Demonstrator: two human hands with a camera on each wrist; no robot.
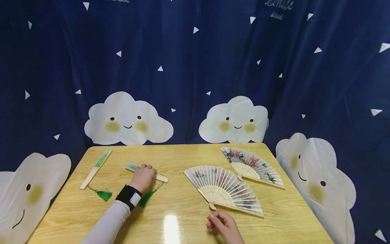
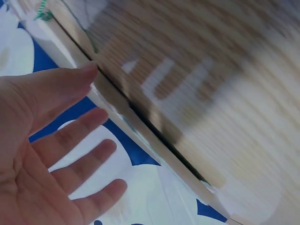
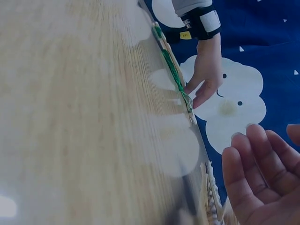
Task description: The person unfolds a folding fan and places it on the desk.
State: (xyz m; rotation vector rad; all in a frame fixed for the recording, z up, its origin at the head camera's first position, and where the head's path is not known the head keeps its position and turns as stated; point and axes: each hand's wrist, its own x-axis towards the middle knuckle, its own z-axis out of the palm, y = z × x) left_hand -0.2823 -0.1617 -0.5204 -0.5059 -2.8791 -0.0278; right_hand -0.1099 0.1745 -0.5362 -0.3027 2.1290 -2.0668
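Observation:
My left hand (image 1: 144, 177) is over a folded hand fan (image 1: 163, 178) with a green tassel (image 1: 147, 199), left of the table's middle. In the left wrist view the thumb of the left hand (image 2: 28, 154) reaches that fan's edge, while three fingers stand apart and fairly straight. Whether the index finger touches the fan is hidden. My right hand (image 1: 223, 225) holds nothing, its fingers loosely bent, just below the handle of an unfolded fan (image 1: 225, 189) with painted flowers. A second unfolded fan (image 1: 253, 166) lies behind it to the right.
Another folded fan (image 1: 95, 169), with its own green tassel (image 1: 103, 195), lies at the table's left side. The wooden table (image 1: 182, 154) ends at a dark blue curtain (image 1: 182, 51) with white cloud shapes. A bright reflection shows near the front.

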